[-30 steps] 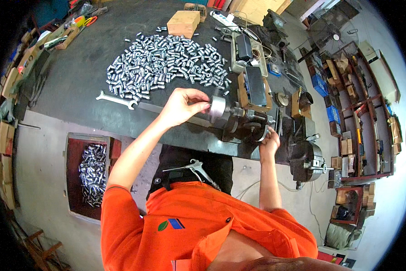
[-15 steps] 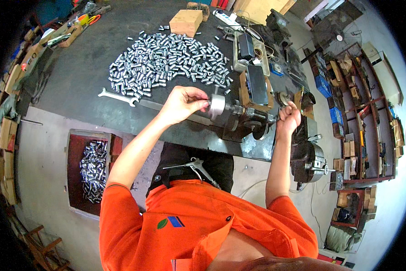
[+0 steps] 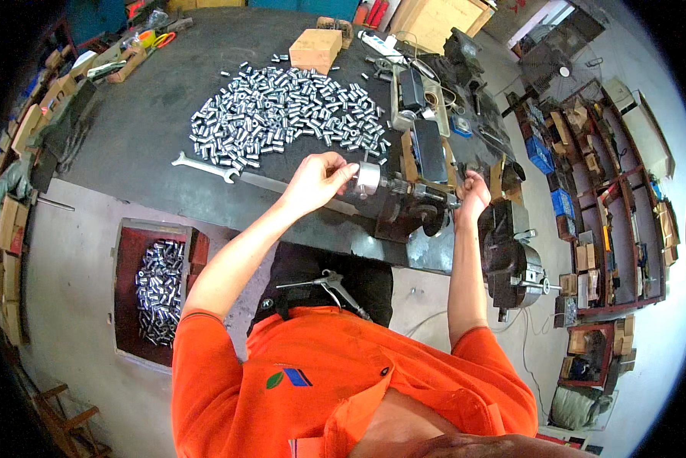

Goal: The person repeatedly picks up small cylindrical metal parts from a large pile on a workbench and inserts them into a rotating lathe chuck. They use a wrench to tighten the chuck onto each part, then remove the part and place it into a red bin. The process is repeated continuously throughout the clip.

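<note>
Short, round, shiny silver cylinder (image 3: pixel 369 180) is sitting mid-frame, at the left end of a dark fixture (image 3: pixel 395 220). Left hand (image 3: pixel 318 183) is meeting its left face; right hand (image 3: pixel 473 198) is curling at fixture's right end; cannot tell either grip.

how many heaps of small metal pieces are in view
2. One heap lies on the dark table, beyond the left hand; the other heap is in the red box on the person's left. More may be hidden beneath the table.
</note>
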Available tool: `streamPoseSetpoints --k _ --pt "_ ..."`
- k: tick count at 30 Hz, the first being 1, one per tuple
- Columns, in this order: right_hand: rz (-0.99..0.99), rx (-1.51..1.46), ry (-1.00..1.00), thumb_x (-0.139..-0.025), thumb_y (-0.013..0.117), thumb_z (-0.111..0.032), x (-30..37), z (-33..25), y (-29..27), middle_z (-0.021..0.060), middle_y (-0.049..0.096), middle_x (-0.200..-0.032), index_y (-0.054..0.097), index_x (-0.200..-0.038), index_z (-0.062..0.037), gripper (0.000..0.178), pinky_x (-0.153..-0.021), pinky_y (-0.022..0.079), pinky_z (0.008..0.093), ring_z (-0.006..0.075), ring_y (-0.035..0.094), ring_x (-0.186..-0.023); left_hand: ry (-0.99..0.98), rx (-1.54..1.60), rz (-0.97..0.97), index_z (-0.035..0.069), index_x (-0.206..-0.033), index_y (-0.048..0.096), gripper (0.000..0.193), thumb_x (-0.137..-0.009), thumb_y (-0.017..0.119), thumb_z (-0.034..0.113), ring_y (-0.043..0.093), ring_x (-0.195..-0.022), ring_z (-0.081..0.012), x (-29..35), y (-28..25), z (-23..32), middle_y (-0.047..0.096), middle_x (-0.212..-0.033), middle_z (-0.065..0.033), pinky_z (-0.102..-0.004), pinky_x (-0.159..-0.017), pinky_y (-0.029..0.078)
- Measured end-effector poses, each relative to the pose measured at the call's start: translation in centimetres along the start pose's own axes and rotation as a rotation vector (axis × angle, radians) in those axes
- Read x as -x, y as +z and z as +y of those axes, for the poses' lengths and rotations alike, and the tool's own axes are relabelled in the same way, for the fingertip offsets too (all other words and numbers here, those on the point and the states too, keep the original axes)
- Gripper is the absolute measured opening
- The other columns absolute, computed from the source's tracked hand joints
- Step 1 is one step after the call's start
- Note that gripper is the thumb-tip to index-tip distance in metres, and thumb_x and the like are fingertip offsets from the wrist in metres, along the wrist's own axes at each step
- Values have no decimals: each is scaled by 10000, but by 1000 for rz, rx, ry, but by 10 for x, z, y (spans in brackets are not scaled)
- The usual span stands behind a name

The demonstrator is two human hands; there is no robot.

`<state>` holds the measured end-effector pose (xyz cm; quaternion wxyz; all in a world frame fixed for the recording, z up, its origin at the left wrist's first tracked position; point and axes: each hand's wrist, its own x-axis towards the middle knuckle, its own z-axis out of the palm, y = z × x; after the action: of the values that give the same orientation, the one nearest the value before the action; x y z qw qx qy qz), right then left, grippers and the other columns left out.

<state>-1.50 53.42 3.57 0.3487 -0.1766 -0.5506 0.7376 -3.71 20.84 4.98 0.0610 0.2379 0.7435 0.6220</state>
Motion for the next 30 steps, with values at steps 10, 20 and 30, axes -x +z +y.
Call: streamPoseSetpoints --k 10,20,30 --pt "-39 -35 1 -769 407 -75 5 -4 0 -18 358 -553 523 -842 43 181 -410 193 209 54 254 -443 -65 -188 100 -2 -653 522 437 -889 373 334 539 -472 -138 0 18 -8 511 -489 -62 -281 -456 408" --pt "-80 24 66 -799 419 -114 -7 7 -4 -22 378 -553 538 -829 15 178 -405 224 194 59 313 -459 149 -423 255 2 -623 510 379 -868 383 261 531 -584 -364 2 22 -1 516 -564 -192 -435 -544 405" --pt "-33 204 93 -746 478 -145 24 46 -30 67 584 -714 609 -791 34 227 -556 407 256 141 524 -596 330 -546 278 -2 -611 483 336 -863 413 210 514 -558 -369 -1 21 -7 497 -564 -194 -423 -500 393"
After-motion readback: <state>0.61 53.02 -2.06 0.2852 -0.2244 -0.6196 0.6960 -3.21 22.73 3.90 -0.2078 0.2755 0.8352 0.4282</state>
